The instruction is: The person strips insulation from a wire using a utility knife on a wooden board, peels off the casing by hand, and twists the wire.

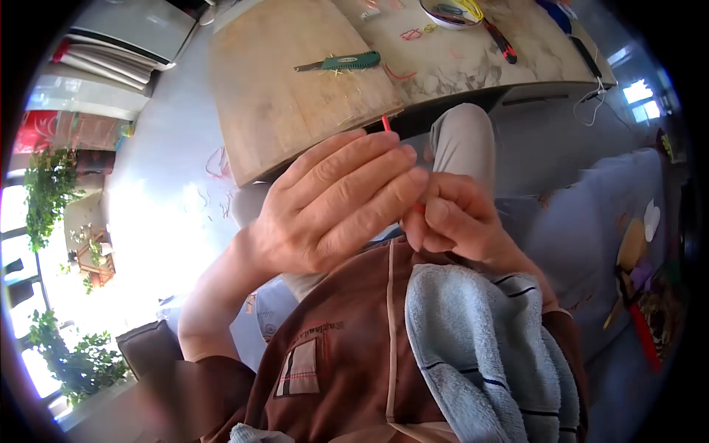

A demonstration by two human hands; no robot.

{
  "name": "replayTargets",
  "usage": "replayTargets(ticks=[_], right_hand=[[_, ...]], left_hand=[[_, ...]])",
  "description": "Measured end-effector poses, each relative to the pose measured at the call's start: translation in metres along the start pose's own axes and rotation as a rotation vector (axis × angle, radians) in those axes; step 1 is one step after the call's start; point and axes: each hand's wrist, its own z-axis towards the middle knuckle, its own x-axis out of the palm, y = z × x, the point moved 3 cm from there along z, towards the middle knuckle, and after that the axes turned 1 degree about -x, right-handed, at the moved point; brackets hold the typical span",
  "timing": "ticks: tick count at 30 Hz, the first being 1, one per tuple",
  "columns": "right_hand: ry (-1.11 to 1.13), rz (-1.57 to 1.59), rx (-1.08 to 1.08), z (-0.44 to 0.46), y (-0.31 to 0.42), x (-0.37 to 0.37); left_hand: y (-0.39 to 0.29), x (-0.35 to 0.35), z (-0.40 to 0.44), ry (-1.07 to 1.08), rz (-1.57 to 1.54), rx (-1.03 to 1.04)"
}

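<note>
My left hand (340,203) is raised over my lap with its back toward me, fingers long and pressed together, the thumb hidden behind them. A thin red strand (385,124) sticks out beyond its fingertips. Touching those fingers is my right hand (461,221), curled in a pinch, with a bit of the same red colour showing between its fingertips. Most of the strand lies hidden behind the hands. Just past them is a wooden board (295,111) bearing a green utility knife (351,62), its blade pointing left.
On the marbled table (421,66) are a white bowl (447,22) with coloured strands, red-and-black handled pliers (501,43) and loose red bits. A light blue towel (473,340) hangs over my brown apron (347,354). Scraps and a red-handled tool (644,336) lie at right.
</note>
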Motion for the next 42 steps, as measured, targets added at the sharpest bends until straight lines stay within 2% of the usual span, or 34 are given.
replayTargets(ticks=[1,5,8,12,14,19,21,24,25,26,28,29,30,32,33,36,37,42], right_hand=[[-0.002,0.066,-0.027,-0.001,-0.004,0.002],[-0.153,-0.276,-0.329,-0.006,-0.004,-0.007],[-0.361,-0.609,-0.528,-0.012,-0.002,-0.002],[-0.458,-1.140,-0.859,-0.010,0.004,-0.001],[-0.455,-1.301,-0.883,-0.011,0.001,-0.003],[-0.570,-1.280,-0.853,-0.009,0.000,-0.010],[-0.570,-1.388,-0.962,-0.003,0.004,-0.011],[-0.439,-1.487,-1.010,0.007,0.010,-0.015],[-0.410,-1.529,-0.966,0.007,0.008,-0.016],[-0.379,-1.569,-0.923,0.007,0.007,-0.018],[-0.371,-1.566,-0.821,0.017,0.006,-0.024],[-0.401,-1.469,-0.728,0.022,0.002,-0.025],[-0.409,-1.437,-0.679,0.024,0.001,-0.024],[-0.425,-1.371,-0.553,0.023,-0.003,-0.024],[-0.420,-1.309,-0.421,0.022,-0.003,-0.025],[-0.443,-0.981,-0.193,0.017,-0.004,-0.029],[-0.393,-0.869,-0.226,0.017,-0.008,-0.032],[-0.319,-0.843,-0.134,0.015,-0.001,-0.029]], left_hand=[[0.003,0.001,0.002,0.012,-0.007,-0.002],[0.010,0.012,0.004,-0.076,-0.111,0.004],[0.004,0.013,0.007,-0.103,-0.202,-0.086],[-0.003,0.017,0.004,-0.130,-0.209,-0.178],[0.001,0.018,0.002,-0.130,-0.230,-0.181],[-0.004,0.022,0.005,-0.159,-0.237,-0.319],[-0.006,0.024,0.006,-0.135,-0.247,-0.383],[-0.007,0.026,-0.002,0.030,-0.464,-0.774],[-0.007,0.028,-0.004,0.113,-0.834,-1.107],[-0.007,0.032,-0.007,0.063,-1.142,-1.242],[0.000,0.043,-0.016,0.049,-1.405,-1.295],[0.003,0.051,-0.023,-0.019,-1.464,-1.303],[0.009,0.052,-0.026,-0.005,-1.417,-1.228],[0.006,0.050,-0.032,-0.047,-1.111,-1.301],[0.004,0.050,-0.032,-0.168,-1.111,-1.195],[0.005,0.041,-0.029,0.000,-0.604,-1.055],[0.006,0.040,-0.028,-0.031,-0.428,-0.899],[0.006,0.037,-0.025,0.026,-0.323,-0.763]])
